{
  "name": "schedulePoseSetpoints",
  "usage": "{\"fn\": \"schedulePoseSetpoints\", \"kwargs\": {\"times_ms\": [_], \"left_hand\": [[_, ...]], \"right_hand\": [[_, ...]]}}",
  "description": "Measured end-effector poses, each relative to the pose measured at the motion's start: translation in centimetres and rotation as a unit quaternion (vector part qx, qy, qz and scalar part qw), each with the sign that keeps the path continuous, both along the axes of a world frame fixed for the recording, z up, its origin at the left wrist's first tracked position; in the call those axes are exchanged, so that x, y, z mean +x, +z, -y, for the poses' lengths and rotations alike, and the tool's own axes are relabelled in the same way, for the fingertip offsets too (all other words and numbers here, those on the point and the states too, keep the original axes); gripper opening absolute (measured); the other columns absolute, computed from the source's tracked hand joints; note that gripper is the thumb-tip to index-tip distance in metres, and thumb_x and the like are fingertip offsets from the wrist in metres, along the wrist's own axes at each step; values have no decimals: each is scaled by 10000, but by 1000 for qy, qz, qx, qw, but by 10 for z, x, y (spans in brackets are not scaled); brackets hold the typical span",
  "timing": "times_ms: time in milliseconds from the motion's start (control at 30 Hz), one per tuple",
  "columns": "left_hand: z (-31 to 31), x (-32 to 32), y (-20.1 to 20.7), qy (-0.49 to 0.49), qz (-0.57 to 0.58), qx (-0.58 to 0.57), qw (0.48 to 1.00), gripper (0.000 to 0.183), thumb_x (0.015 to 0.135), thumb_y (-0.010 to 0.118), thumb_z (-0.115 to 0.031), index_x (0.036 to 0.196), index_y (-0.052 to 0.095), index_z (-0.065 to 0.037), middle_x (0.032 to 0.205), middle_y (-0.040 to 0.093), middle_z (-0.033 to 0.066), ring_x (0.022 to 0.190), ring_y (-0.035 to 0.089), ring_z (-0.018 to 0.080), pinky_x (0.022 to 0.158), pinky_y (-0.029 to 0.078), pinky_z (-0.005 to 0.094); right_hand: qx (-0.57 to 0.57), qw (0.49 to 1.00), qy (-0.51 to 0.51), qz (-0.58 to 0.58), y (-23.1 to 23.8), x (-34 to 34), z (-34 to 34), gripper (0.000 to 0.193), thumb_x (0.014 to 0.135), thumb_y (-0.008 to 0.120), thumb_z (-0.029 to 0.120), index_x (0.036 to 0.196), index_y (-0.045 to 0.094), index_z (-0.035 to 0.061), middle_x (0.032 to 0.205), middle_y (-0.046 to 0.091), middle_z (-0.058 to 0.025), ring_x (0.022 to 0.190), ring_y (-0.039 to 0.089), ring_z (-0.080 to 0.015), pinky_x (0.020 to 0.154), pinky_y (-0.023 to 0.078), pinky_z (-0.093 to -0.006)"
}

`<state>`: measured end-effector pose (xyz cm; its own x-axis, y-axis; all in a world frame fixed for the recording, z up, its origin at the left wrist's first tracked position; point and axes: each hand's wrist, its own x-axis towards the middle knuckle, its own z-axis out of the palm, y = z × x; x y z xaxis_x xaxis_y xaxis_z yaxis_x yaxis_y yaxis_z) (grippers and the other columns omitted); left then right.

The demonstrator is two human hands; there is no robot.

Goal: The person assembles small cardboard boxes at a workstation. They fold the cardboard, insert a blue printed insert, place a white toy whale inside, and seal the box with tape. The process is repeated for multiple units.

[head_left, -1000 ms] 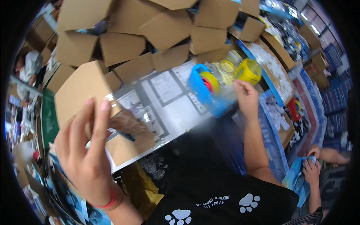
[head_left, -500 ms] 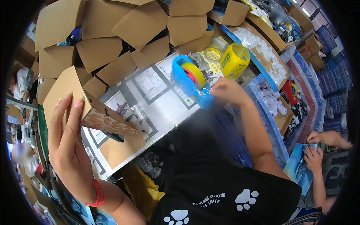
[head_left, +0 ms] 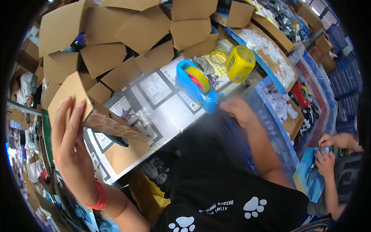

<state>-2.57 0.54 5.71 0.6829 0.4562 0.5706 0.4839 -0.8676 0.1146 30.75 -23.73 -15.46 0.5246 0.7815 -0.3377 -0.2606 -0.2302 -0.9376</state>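
My left hand (head_left: 71, 145) grips a brown cardboard box (head_left: 69, 94) at its near edge, holding it tilted above the left end of the table (head_left: 170, 116). A patterned brown flap (head_left: 114, 127) sticks out from under the box. My right hand (head_left: 239, 112) is blurred, close to my body at the table's front edge, just below the blue tape dispenser (head_left: 195, 85) with its yellow roll. I cannot make out whether it holds anything.
Many folded cardboard boxes (head_left: 127, 34) pile up at the back. A yellow bottle (head_left: 240, 62) stands right of the dispenser. A blue crate (head_left: 270, 116) with white pieces sits at my right. Another person's hands (head_left: 332, 150) work on a blue sheet at far right.
My right hand has drawn back from the tape dispenser toward my body. My left hand keeps the box raised; the view has shifted slightly.
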Motion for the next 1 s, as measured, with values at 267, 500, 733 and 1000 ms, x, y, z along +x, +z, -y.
{"fn": "schedulePoseSetpoints", "kwargs": {"times_ms": [267, 500, 733, 1000], "left_hand": [[1, -1, 10, -30, 34, 61, 997, 478, 758, 582, 86, 1163, 730, -120, 1138, 634, 111, 1029, 635, 325, 848, 525, 390], [-4, 0, 0, -42, 58, 78, 994, 360, 784, 649, -65, 1126, 743, -129, 1074, 632, 110, 1023, 614, 296, 902, 505, 384], [-1, 9, 3, -28, 83, 70, 994, 351, 758, 622, 66, 1056, 720, -93, 1097, 659, 84, 1001, 643, 314, 826, 528, 397], [6, 19, -1, -5, 78, 104, 991, 345, 771, 625, 59, 1093, 692, -47, 1102, 662, 82, 997, 651, 291, 822, 536, 386]], "right_hand": [[-170, 909, -9, 380, 20, -23, 25, 191, 904, 739, 174, 887, 708, -14, 737, 650, -48, 654, 575, -131, 639, 469, -299], [183, 954, 140, 191, 121, -116, -98, 178, 949, 722, 186, 942, 708, 9, 836, 666, 9, 760, 586, -81, 709, 473, -242], [290, 945, 140, -55, 184, -155, -153, 179, 965, 688, 197, 953, 708, 20, 747, 602, 49, 550, 385, 3, 484, 258, -189], [153, 978, 129, -62, 188, -146, -163, 175, 951, 683, 228, 941, 721, 58, 595, 415, 109, 467, 263, -10, 448, 180, -226]]}}
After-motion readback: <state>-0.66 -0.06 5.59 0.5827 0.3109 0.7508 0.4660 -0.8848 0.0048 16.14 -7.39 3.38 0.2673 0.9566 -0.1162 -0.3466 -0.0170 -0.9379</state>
